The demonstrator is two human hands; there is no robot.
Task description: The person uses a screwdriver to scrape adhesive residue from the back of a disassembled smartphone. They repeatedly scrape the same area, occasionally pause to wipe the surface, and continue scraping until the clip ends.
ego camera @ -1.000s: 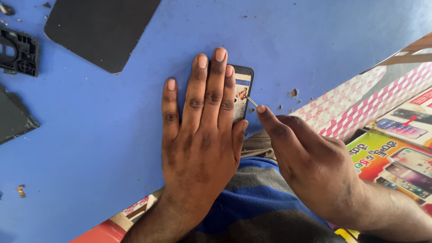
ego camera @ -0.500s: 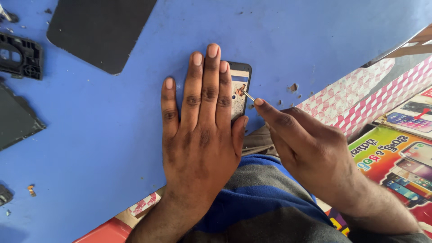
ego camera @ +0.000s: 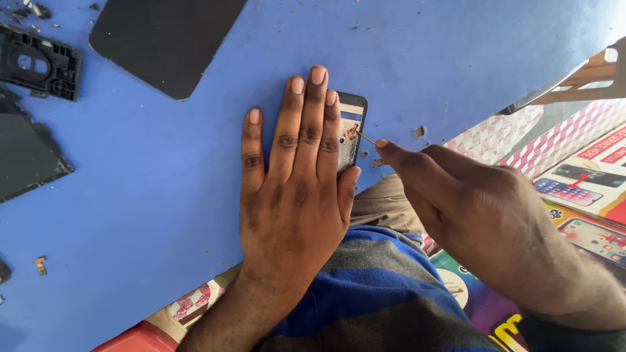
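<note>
The left hand (ego camera: pixel 293 195) is lying palm down, fingers stretched out and close together, pressing a small phone frame (ego camera: pixel 353 127) flat against the blue table (ego camera: pixel 150 215); its grip is released, flat on the part rather than closed round it. Only the right edge and upper corner of the frame are showing beside the fingers, and the rest is lying hidden under the hand, near the table's front edge. The right hand (ego camera: pixel 495 221) is reaching in from the right with its grip pinched on a thin metal pin (ego camera: pixel 366 137), held between thumb and forefinger. The tip of the pin is touching the exposed edge of the frame.

Small crumbs of debris (ego camera: pixel 419 132) are lying on the table just to the right of the frame. A large dark flat panel (ego camera: pixel 166 39) is resting at the top of the table, well apart from the hands. A black plastic part (ego camera: pixel 39 65) with a round opening is sitting at the upper left, and a dark cracked plate (ego camera: pixel 26 153) is lying below it at the left edge. A tiny orange fragment (ego camera: pixel 40 264) is lying at the lower left. Printed coloured sheets (ego camera: pixel 580 182) are showing beyond the table edge on the right.
</note>
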